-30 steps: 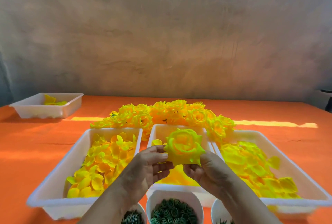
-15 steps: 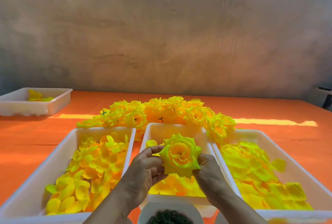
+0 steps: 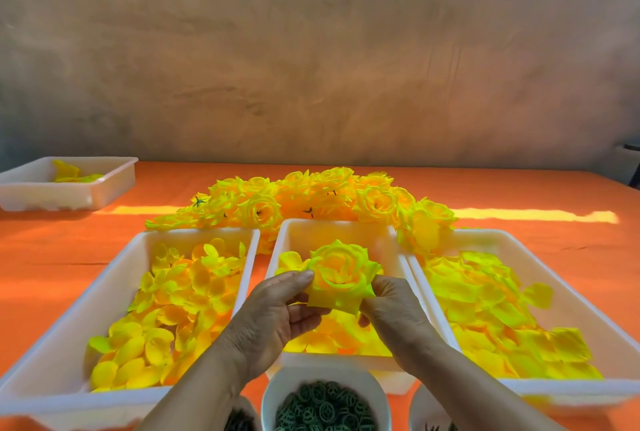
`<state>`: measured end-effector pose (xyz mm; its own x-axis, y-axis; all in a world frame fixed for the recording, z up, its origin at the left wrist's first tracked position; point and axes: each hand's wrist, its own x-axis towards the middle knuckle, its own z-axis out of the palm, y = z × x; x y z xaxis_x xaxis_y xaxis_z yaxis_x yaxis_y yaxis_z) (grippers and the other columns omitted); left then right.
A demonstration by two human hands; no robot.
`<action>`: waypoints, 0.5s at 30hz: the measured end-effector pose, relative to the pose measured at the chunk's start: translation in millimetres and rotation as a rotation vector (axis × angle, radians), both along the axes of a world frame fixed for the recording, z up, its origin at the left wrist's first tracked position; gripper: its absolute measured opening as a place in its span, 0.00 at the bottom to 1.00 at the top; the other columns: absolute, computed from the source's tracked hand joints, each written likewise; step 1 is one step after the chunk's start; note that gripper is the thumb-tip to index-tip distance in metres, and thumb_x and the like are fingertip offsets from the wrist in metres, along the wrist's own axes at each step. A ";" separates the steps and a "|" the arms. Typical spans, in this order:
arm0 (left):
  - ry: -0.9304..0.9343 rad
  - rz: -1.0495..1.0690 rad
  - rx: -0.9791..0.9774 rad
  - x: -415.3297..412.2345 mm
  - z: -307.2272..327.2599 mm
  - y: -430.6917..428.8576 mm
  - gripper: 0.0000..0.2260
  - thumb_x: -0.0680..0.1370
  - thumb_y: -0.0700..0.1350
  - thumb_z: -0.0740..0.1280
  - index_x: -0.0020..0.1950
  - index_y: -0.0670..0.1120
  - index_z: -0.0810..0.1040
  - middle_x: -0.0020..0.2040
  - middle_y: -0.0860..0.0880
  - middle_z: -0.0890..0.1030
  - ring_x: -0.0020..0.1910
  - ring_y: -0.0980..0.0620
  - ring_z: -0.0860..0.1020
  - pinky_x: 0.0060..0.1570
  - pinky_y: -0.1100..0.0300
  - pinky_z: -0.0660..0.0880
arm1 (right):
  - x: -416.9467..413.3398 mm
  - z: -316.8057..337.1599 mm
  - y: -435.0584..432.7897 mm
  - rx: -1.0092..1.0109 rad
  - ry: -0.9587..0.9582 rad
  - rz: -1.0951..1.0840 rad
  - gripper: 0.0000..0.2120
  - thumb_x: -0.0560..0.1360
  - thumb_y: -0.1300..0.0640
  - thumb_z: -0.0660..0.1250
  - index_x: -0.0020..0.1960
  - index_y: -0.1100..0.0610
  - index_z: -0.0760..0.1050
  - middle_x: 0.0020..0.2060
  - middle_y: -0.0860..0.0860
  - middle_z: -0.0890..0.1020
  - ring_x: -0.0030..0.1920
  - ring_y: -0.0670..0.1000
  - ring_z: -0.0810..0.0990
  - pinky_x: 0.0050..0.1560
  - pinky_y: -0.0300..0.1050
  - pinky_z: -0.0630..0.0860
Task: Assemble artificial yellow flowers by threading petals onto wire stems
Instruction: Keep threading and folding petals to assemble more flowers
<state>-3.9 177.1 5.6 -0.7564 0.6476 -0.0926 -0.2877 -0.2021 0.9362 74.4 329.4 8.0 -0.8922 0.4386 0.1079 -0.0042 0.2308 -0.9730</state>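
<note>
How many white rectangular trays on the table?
4. The far tray sits at the left by the wall, with few petals. Three stand side by side up front: left tray, middle tray, right tray, all holding yellow petals. Round bowls at the bottom edge not counted.

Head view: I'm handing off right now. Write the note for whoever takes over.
Left hand and right hand both pinch one flower, held above the middle tray.
Loose petals fill the left tray, middle tray and right tray; a bowl of green rings sits nearest.
Done: a pile of flowers lies behind the trays; the held flower looks fully layered.
Left: its stem is hidden, so check it, then probably add it to the pile and start another. Many petals remain.
</note>
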 end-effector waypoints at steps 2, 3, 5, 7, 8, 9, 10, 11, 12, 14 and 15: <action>-0.017 0.022 0.007 -0.9 -1.2 1.1 0.17 0.68 0.52 0.69 0.53 0.44 0.82 0.42 0.44 0.83 0.36 0.49 0.83 0.34 0.60 0.79 | -0.2 0.7 -0.4 0.007 -0.015 0.020 0.13 0.71 0.63 0.74 0.32 0.48 0.82 0.21 0.41 0.76 0.22 0.38 0.68 0.25 0.30 0.67; -0.025 0.031 0.009 -1.3 -1.7 1.3 0.17 0.68 0.52 0.69 0.52 0.44 0.82 0.42 0.45 0.83 0.35 0.49 0.83 0.33 0.60 0.79 | -0.5 0.5 -0.9 0.008 -0.016 0.028 0.12 0.71 0.62 0.74 0.33 0.48 0.82 0.21 0.41 0.76 0.22 0.39 0.68 0.25 0.30 0.67; -0.036 0.038 0.013 -2.2 -2.3 1.7 0.16 0.68 0.53 0.70 0.51 0.46 0.83 0.42 0.45 0.83 0.35 0.50 0.83 0.32 0.60 0.79 | -1.1 0.4 -1.7 -0.002 -0.014 0.037 0.10 0.71 0.61 0.74 0.34 0.49 0.82 0.22 0.41 0.77 0.23 0.39 0.68 0.26 0.31 0.67; -0.046 0.033 0.015 -3.2 -3.4 1.4 0.14 0.68 0.53 0.70 0.49 0.47 0.84 0.42 0.45 0.84 0.34 0.50 0.83 0.32 0.60 0.79 | -1.9 -0.1 -2.1 -0.004 -0.012 0.038 0.10 0.70 0.62 0.75 0.34 0.50 0.81 0.23 0.42 0.77 0.23 0.40 0.67 0.26 0.31 0.67; -0.049 0.030 0.016 -3.7 -3.9 1.4 0.14 0.68 0.53 0.70 0.48 0.47 0.84 0.42 0.45 0.83 0.34 0.50 0.83 0.33 0.60 0.79 | -2.3 -0.5 -2.0 0.005 -0.013 0.035 0.10 0.70 0.62 0.75 0.34 0.50 0.81 0.23 0.42 0.77 0.23 0.40 0.67 0.26 0.32 0.67; -0.052 0.029 0.016 -4.0 -4.5 1.2 0.14 0.68 0.54 0.70 0.48 0.47 0.84 0.43 0.45 0.83 0.34 0.50 0.82 0.33 0.60 0.79 | -2.5 -1.0 -1.7 0.015 -0.017 0.031 0.09 0.70 0.62 0.75 0.35 0.50 0.81 0.23 0.42 0.77 0.23 0.39 0.67 0.26 0.32 0.67; -0.057 0.029 0.017 -4.5 -5.0 1.4 0.14 0.68 0.54 0.70 0.48 0.47 0.84 0.43 0.45 0.83 0.34 0.51 0.82 0.33 0.60 0.79 | -2.5 -1.2 -1.4 0.021 -0.022 0.029 0.09 0.70 0.62 0.75 0.36 0.50 0.81 0.23 0.42 0.78 0.23 0.39 0.68 0.26 0.32 0.67; -0.063 0.030 0.019 -4.7 -5.2 1.5 0.14 0.68 0.54 0.70 0.48 0.47 0.83 0.43 0.44 0.83 0.34 0.51 0.82 0.33 0.60 0.79 | -2.6 -1.8 -0.6 0.025 -0.023 0.026 0.08 0.71 0.62 0.75 0.37 0.51 0.81 0.23 0.42 0.78 0.23 0.39 0.68 0.26 0.32 0.68; -0.066 0.028 0.023 -5.0 -5.2 1.2 0.14 0.68 0.53 0.71 0.48 0.48 0.83 0.44 0.44 0.83 0.34 0.51 0.82 0.33 0.60 0.79 | -2.6 -2.2 0.0 0.022 -0.020 0.024 0.08 0.71 0.63 0.75 0.37 0.51 0.82 0.23 0.42 0.78 0.23 0.39 0.68 0.26 0.32 0.68; -0.067 0.018 0.029 -5.3 -4.6 0.3 0.14 0.67 0.52 0.73 0.49 0.48 0.83 0.45 0.43 0.83 0.36 0.50 0.82 0.35 0.60 0.79 | -2.0 -2.1 0.9 0.008 -0.009 0.023 0.08 0.71 0.63 0.74 0.36 0.52 0.82 0.23 0.42 0.78 0.23 0.40 0.68 0.26 0.32 0.68; -0.067 0.011 0.032 -5.6 -4.5 -0.2 0.15 0.66 0.51 0.76 0.51 0.48 0.83 0.46 0.43 0.83 0.37 0.50 0.82 0.35 0.60 0.79 | -1.6 -2.1 1.1 0.000 -0.001 0.030 0.09 0.71 0.64 0.74 0.36 0.53 0.81 0.23 0.42 0.77 0.23 0.39 0.68 0.26 0.32 0.68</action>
<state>-9.5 176.9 1.1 -0.7563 0.6427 -0.1223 -0.3467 -0.2352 0.9080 72.8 330.6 5.9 -0.9050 0.4118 0.1072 -0.0103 0.2305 -0.9730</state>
